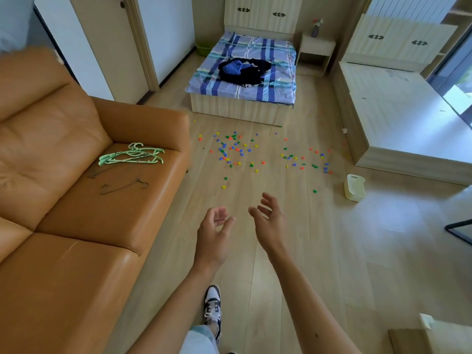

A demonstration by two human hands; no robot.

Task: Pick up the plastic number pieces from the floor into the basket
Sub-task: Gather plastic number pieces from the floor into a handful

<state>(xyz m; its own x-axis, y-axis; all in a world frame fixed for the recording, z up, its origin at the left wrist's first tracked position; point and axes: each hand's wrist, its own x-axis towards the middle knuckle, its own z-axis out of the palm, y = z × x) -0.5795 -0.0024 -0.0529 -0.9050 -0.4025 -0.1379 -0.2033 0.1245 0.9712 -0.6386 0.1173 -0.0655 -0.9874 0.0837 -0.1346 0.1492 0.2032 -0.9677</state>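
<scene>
Basket (354, 188) upright (opening upward), number pieces (231, 149) scattered beyond.

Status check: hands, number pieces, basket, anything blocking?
Left hand and right hand open, empty, held out ahead. Number pieces scattered on the floor, none picked up. Basket on the floor to the right, looks empty. Path clear.
</scene>
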